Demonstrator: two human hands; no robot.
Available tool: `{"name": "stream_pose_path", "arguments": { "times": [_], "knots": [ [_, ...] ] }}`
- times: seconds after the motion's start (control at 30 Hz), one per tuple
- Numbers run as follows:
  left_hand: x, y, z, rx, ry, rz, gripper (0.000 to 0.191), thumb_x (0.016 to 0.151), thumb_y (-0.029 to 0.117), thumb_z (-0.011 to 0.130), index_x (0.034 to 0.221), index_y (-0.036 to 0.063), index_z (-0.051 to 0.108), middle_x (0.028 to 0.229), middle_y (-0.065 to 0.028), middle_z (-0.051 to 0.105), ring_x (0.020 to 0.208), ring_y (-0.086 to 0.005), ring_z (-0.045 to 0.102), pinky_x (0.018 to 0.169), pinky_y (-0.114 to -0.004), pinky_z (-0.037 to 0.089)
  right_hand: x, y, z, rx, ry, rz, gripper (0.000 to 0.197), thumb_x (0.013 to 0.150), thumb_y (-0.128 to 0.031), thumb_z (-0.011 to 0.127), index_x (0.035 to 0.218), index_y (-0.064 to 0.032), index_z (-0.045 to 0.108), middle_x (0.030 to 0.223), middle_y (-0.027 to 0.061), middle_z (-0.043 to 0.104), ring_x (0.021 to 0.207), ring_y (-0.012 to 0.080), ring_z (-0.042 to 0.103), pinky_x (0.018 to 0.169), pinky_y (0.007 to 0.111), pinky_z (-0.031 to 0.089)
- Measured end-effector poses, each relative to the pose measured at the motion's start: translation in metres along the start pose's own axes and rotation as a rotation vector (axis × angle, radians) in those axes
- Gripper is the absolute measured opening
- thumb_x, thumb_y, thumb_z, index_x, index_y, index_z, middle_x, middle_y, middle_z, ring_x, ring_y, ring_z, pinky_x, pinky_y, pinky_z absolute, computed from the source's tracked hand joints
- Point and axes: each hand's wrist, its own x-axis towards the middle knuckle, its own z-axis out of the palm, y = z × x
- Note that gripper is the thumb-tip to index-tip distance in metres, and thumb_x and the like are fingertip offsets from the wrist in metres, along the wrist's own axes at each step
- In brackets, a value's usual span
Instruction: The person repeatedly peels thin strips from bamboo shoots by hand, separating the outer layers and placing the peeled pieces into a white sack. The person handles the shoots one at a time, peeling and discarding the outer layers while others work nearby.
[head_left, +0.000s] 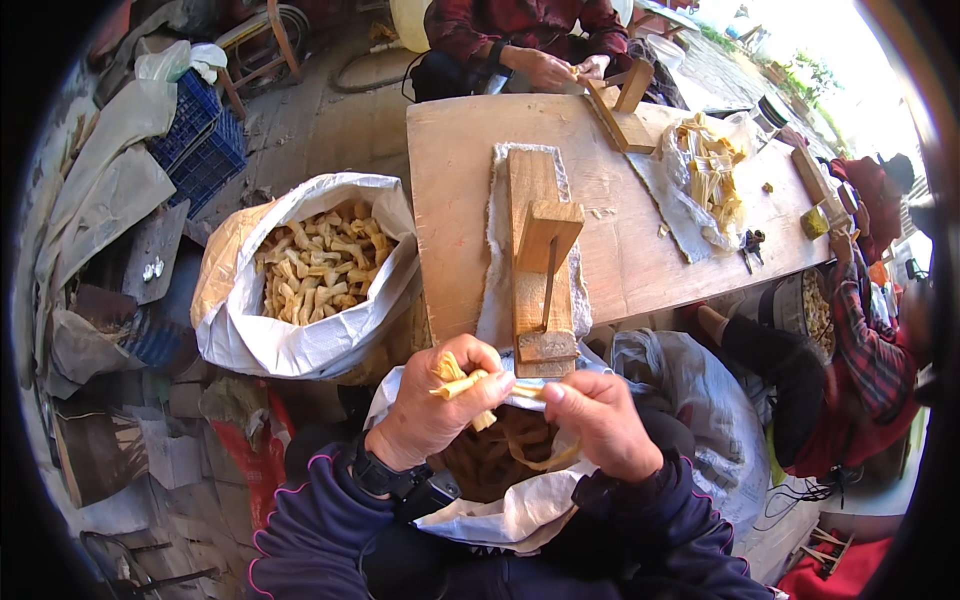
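Note:
My left hand (435, 405) pinches a pale yellow knotted piece (451, 384) of folded, sheet-like material. A narrow strip (527, 391) of the same colour stretches from it to my right hand (604, 424), whose thumb and fingers grip the strip's end. Below my right hand, a loose length curls down over an open white woven sack (517, 510) in front of my lap. Brownish pieces inside that sack are in shadow. Just beyond my hands, a wooden stand (532, 180) with a thin slanting metal blade (550, 289) rests on a white cloth (495, 292) at the table edge.
A white sack (292, 349) full of knotted yellow pieces (322, 262) stands left of the wooden table (457, 187). A plastic bag of flat strips (709, 169) lies on the table near a second wooden stand (626, 120). Other people sit across and at right. Blue crates (202, 150) stand back left.

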Motion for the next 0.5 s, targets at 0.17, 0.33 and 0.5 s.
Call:
{"name": "stream_pose_path", "arguments": {
  "times": [0.17, 0.33, 0.5],
  "knots": [
    [0.033, -0.012, 0.014, 0.205, 0.127, 0.27, 0.01, 0.096, 0.012, 0.063, 0.099, 0.002, 0.063, 0.077, -0.0002, 0.061, 0.072, -0.0054, 0.055, 0.064, -0.022, 0.046, 0.027, -0.002, -0.01, -0.372, 0.334, -0.563, 0.015, 0.086, -0.008, 0.077, 0.086, -0.0009, 0.064, 0.072, -0.0042, 0.06, 0.065, 0.0025, 0.048, 0.057, 0.02, 0.039],
    [0.053, -0.02, 0.018, 0.464, 0.274, 0.284, 0.011, 0.093, 0.01, 0.067, 0.093, -0.0014, 0.066, 0.083, -0.0063, 0.064, 0.074, -0.0129, 0.06, 0.068, -0.029, 0.049, 0.064, 0.003, -0.023, -0.854, 0.676, -0.687, 0.028, 0.08, -0.017, 0.082, 0.082, -0.0046, 0.057, 0.064, 0.0098, 0.061, 0.055, 0.0193, 0.058, 0.054, 0.031, 0.048],
    [0.026, -0.015, 0.017, 0.549, 0.25, 0.503, 0.014, 0.093, 0.007, 0.064, 0.104, -0.0009, 0.069, 0.109, -0.0151, 0.07, 0.098, -0.0243, 0.068, 0.086, -0.032, 0.052, 0.045, 0.013, -0.017, -0.883, 0.62, -0.915, 0.029, 0.074, -0.008, 0.085, 0.079, -0.0057, 0.056, 0.062, 0.0075, 0.057, 0.051, 0.0199, 0.054, 0.051, 0.03, 0.045]
  ]
}}
